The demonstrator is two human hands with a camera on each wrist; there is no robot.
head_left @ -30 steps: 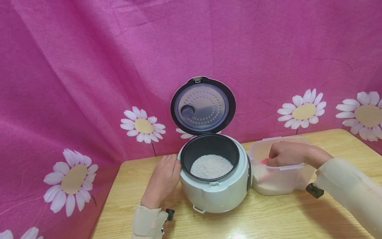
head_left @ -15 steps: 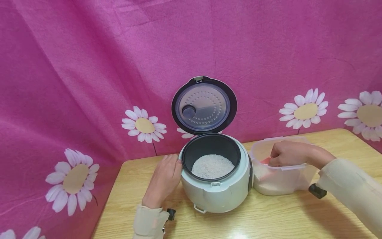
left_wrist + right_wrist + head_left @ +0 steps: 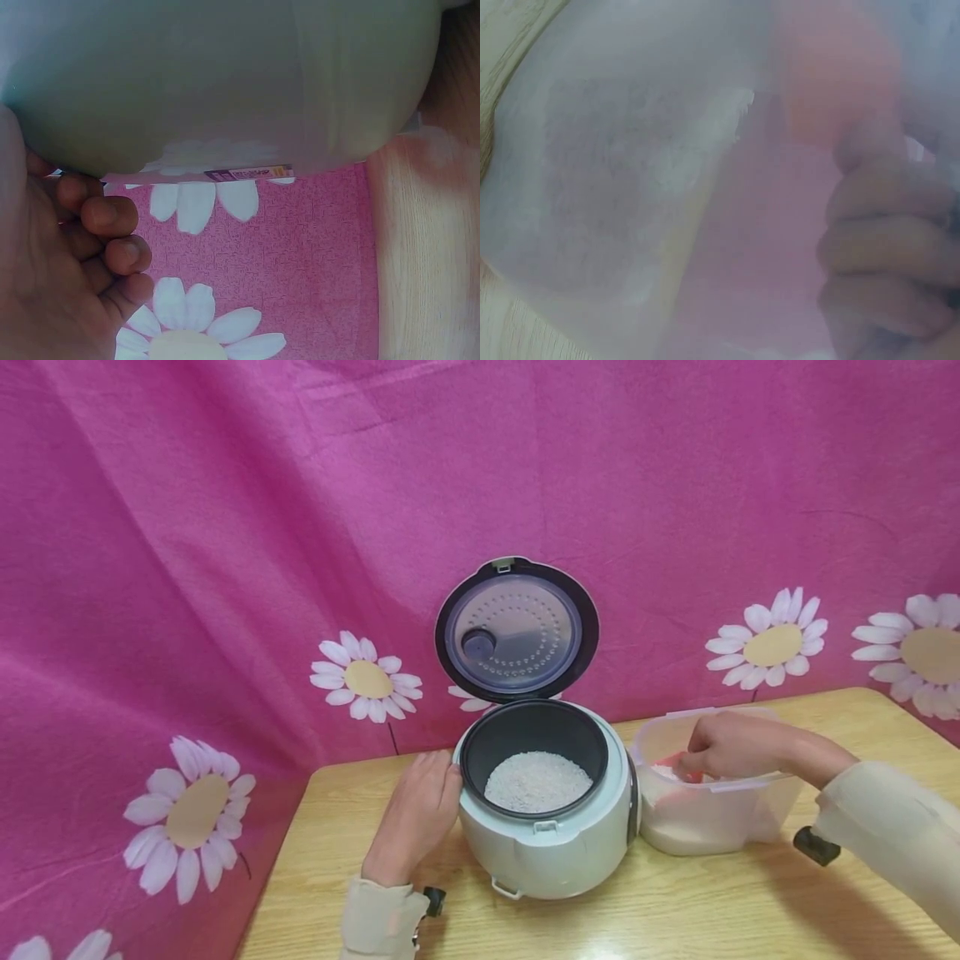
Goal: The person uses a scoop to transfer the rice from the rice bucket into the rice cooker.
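Note:
A pale mint rice cooker (image 3: 543, 864) stands with its lid (image 3: 517, 631) raised and white rice (image 3: 538, 782) in its dark inner pot (image 3: 517, 724). My left hand (image 3: 416, 814) holds the cooker's left side by the rim; the left wrist view shows its curled fingers (image 3: 111, 216) under the cooker's body (image 3: 225, 90). Inside a translucent plastic box (image 3: 720, 822) of rice, my right hand (image 3: 738, 745) grips a red scoop (image 3: 693, 767). Through the cloudy box wall, the right wrist view shows the curled fingers (image 3: 885, 244) below the orange-red scoop (image 3: 840, 75).
Close to the cooker's right side, the box stands on a wooden table (image 3: 660, 910). A pink cloth (image 3: 360, 527) with daisies hangs behind and to the left. The raised lid stands up in front of this cloth.
My right hand has shifted slightly right inside the box, and more of the red scoop shows. The left hand keeps its place on the cooker. The head view has shifted a little.

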